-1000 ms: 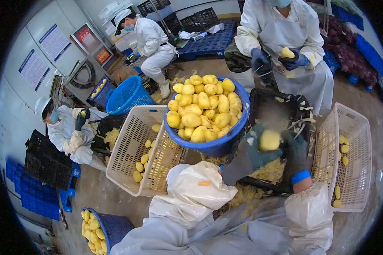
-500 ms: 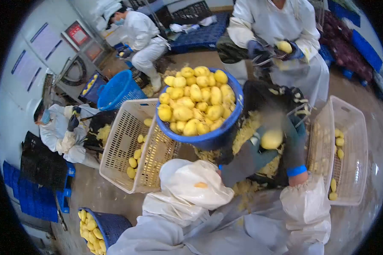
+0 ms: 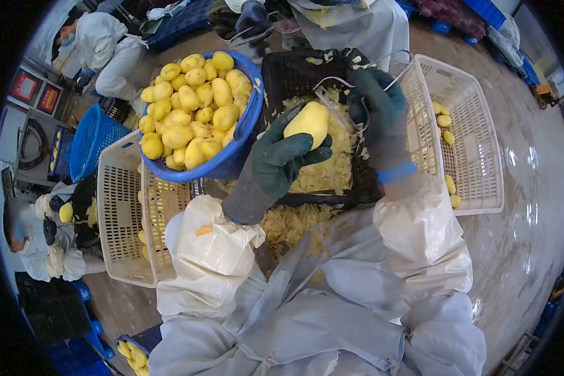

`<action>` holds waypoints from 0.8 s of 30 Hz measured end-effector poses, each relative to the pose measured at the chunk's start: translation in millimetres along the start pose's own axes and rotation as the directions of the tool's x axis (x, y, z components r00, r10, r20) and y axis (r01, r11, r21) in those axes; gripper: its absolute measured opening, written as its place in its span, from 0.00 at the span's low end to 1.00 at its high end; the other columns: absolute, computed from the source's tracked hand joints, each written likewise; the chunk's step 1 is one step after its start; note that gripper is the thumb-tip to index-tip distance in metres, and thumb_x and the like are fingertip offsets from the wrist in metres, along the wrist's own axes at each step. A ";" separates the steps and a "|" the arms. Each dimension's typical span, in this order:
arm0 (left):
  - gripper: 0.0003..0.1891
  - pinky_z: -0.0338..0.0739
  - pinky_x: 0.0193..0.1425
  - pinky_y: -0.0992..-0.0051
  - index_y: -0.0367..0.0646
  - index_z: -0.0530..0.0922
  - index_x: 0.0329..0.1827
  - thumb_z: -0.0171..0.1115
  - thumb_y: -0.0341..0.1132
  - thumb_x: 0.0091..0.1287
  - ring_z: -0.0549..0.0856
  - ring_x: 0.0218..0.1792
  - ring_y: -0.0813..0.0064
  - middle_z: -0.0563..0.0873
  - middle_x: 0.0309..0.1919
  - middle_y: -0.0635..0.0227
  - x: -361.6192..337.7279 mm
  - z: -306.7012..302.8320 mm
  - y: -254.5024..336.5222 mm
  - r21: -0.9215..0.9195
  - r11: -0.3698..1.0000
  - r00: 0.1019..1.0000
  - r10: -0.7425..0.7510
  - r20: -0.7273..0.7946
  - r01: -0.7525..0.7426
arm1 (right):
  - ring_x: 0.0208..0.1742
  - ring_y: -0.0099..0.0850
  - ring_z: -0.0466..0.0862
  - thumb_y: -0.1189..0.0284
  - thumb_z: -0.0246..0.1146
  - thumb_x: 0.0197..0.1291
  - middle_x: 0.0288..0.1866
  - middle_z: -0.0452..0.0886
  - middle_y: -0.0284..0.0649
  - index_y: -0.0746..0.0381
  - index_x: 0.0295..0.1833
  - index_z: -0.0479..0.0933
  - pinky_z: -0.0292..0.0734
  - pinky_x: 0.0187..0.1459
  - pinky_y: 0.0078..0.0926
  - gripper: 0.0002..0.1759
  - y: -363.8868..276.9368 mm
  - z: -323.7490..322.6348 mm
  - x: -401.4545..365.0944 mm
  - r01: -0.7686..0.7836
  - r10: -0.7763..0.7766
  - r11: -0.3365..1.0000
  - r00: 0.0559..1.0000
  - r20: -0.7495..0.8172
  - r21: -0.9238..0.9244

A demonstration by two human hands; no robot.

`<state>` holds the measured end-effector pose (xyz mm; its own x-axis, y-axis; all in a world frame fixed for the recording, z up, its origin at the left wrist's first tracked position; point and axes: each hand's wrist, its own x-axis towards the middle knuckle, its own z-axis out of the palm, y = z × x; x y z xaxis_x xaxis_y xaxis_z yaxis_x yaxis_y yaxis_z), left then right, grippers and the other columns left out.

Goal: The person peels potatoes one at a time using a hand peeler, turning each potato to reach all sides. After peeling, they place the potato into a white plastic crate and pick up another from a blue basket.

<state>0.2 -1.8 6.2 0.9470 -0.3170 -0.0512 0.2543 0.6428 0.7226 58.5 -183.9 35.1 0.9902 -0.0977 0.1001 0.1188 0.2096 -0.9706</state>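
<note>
Containers before us.
Potato tub point(image 3: 230, 164) left of the peelings crate point(image 3: 288, 75), seemingly on the left basket point(image 3: 120, 213); right basket point(image 3: 476, 131) opposite; held potato point(image 3: 307, 123) above the crate.

Dark teal gloves point(image 3: 276, 166), white sleeve covers point(image 3: 213, 244), perhaps pale grey overalls point(image 3: 319, 313).

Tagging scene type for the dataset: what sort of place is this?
Probably a food-processing floor, a potato-peeling station. The left hand holds a potato, the right hand a peeler, over a black crate of peelings; a blue tub is heaped with potatoes; a co-worker wears white coveralls.
</note>
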 end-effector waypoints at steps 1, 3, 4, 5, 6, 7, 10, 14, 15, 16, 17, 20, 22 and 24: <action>0.30 0.82 0.57 0.63 0.38 0.65 0.70 0.64 0.30 0.64 0.83 0.53 0.63 0.79 0.57 0.59 -0.7 -2.1 1.2 -0.003 1.000 1.000 0.003 -0.002 -0.003 | 0.22 0.15 0.70 0.63 0.64 0.62 0.26 0.75 0.28 0.62 0.41 0.79 0.62 0.24 0.14 0.12 -4.5 -2.2 0.9 -0.043 0.044 0.995 0.999 -0.013 0.091; 0.30 0.83 0.56 0.64 0.37 0.66 0.69 0.65 0.30 0.63 0.84 0.52 0.64 0.79 0.56 0.60 -1.3 -6.9 3.7 -0.003 0.998 0.996 -0.057 -0.062 0.057 | 0.20 0.17 0.72 0.66 0.67 0.60 0.24 0.77 0.30 0.63 0.41 0.80 0.65 0.22 0.16 0.11 -8.7 1.1 -4.3 -0.087 0.084 0.976 0.996 0.025 0.199; 0.30 0.83 0.56 0.64 0.37 0.66 0.69 0.65 0.30 0.63 0.84 0.52 0.64 0.79 0.56 0.60 -1.0 -5.1 3.0 -0.005 0.998 0.996 -0.058 -0.061 0.058 | 0.20 0.17 0.72 0.65 0.67 0.60 0.24 0.76 0.29 0.63 0.40 0.80 0.65 0.22 0.16 0.12 -11.0 8.0 -12.9 -0.148 0.138 0.981 0.987 0.082 0.127; 0.30 0.83 0.54 0.65 0.37 0.66 0.69 0.66 0.31 0.63 0.84 0.51 0.65 0.80 0.55 0.60 -1.3 -2.0 2.4 0.040 0.999 0.997 -0.015 -0.072 0.018 | 0.20 0.17 0.72 0.65 0.67 0.60 0.23 0.76 0.29 0.64 0.40 0.80 0.64 0.22 0.16 0.12 -12.9 12.4 -18.9 -0.205 0.196 0.977 0.972 0.130 0.054; 0.31 0.84 0.53 0.65 0.36 0.67 0.69 0.66 0.31 0.63 0.84 0.50 0.65 0.80 0.55 0.59 -2.0 0.1 1.4 0.088 0.996 0.996 0.026 -0.080 -0.019 | 0.20 0.17 0.72 0.65 0.67 0.60 0.22 0.75 0.28 0.63 0.39 0.81 0.63 0.21 0.16 0.11 -14.6 12.8 -21.9 -0.199 0.191 0.979 0.970 0.150 0.038; 0.31 0.84 0.53 0.65 0.36 0.67 0.69 0.66 0.31 0.63 0.84 0.50 0.65 0.80 0.55 0.59 -2.3 -0.7 1.1 0.089 0.996 0.997 0.017 -0.079 -0.010 | 0.20 0.17 0.72 0.65 0.67 0.60 0.22 0.75 0.28 0.63 0.39 0.81 0.63 0.21 0.16 0.11 -7.4 8.8 -16.0 -0.202 0.194 0.979 0.971 0.142 0.041; 0.31 0.85 0.51 0.65 0.35 0.66 0.69 0.65 0.32 0.63 0.84 0.48 0.65 0.80 0.53 0.55 -4.8 5.6 2.9 0.299 0.952 0.996 0.078 -0.042 -0.062 | 0.19 0.17 0.69 0.66 0.67 0.59 0.21 0.74 0.28 0.61 0.35 0.80 0.61 0.21 0.16 0.09 14.2 -7.6 20.8 -0.020 0.027 0.998 0.994 -0.109 0.057; 0.30 0.85 0.48 0.67 0.35 0.66 0.69 0.63 0.36 0.66 0.85 0.48 0.65 0.81 0.53 0.57 -4.3 2.6 2.9 0.165 0.986 0.999 0.031 -0.008 -0.029 | 0.18 0.17 0.67 0.65 0.65 0.60 0.21 0.73 0.28 0.59 0.31 0.80 0.61 0.21 0.19 0.10 -18.7 6.0 -10.6 -0.240 0.245 0.957 0.969 -0.008 0.162; 0.30 0.85 0.48 0.67 0.35 0.66 0.69 0.63 0.36 0.66 0.85 0.48 0.65 0.81 0.53 0.57 -4.9 0.5 1.8 0.161 0.987 1.000 0.026 -0.015 -0.023 | 0.18 0.17 0.67 0.65 0.65 0.60 0.21 0.73 0.28 0.59 0.31 0.80 0.61 0.21 0.19 0.10 -14.5 4.8 -10.5 -0.249 0.254 0.955 0.967 -0.009 0.160; 0.29 0.85 0.48 0.68 0.35 0.67 0.68 0.62 0.38 0.67 0.85 0.47 0.66 0.81 0.53 0.57 -6.4 -0.4 1.3 0.095 0.995 1.000 -0.024 -0.017 0.026 | 0.19 0.17 0.67 0.65 0.64 0.61 0.22 0.73 0.28 0.59 0.32 0.80 0.61 0.20 0.19 0.10 -6.1 3.1 -8.5 -0.212 0.217 0.969 0.976 -0.026 0.127; 0.28 0.85 0.47 0.69 0.36 0.67 0.68 0.61 0.39 0.68 0.85 0.46 0.67 0.81 0.53 0.57 -5.5 -1.3 2.8 0.032 0.997 0.997 -0.070 -0.011 0.070 | 0.19 0.17 0.67 0.65 0.63 0.62 0.22 0.74 0.28 0.60 0.32 0.80 0.61 0.20 0.18 0.10 4.5 1.5 -2.0 -0.166 0.171 0.982 0.984 -0.043 0.095; 0.30 0.85 0.45 0.71 0.33 0.65 0.69 0.61 0.40 0.69 0.85 0.44 0.63 0.80 0.55 0.50 -5.8 -0.6 8.2 -0.111 0.984 0.990 -0.137 0.045 0.141 | 0.19 0.16 0.68 0.65 0.63 0.62 0.22 0.74 0.28 0.61 0.34 0.81 0.60 0.20 0.18 0.10 11.0 -7.5 8.6 0.036 -0.032 0.998 0.996 -0.085 0.044; 0.29 0.85 0.44 0.72 0.34 0.65 0.68 0.60 0.41 0.69 0.85 0.43 0.64 0.81 0.54 0.50 -5.0 -1.9 6.3 -0.100 0.989 0.994 -0.106 0.031 0.109 | 0.20 0.16 0.68 0.66 0.62 0.63 0.22 0.75 0.28 0.61 0.36 0.82 0.61 0.22 0.18 0.10 -10.1 6.1 -11.2 -0.131 0.125 0.978 0.991 0.044 0.163; 0.29 0.85 0.42 0.74 0.34 0.66 0.68 0.60 0.43 0.70 0.85 0.43 0.63 0.81 0.53 0.49 -6.0 -9.2 0.3 -0.098 0.989 0.994 -0.108 -0.011 0.107 | 0.19 0.15 0.66 0.62 0.63 0.62 0.21 0.71 0.27 0.58 0.33 0.79 0.59 0.21 0.16 0.11 -7.3 14.1 -15.5 -0.188 0.189 0.975 0.982 0.008 0.116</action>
<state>-3.6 6.7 0.4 0.9161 -0.3768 -0.1371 0.3718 0.6703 0.6422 43.3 -170.2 43.7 0.9953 -0.0488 -0.0832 -0.0622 0.3353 -0.9400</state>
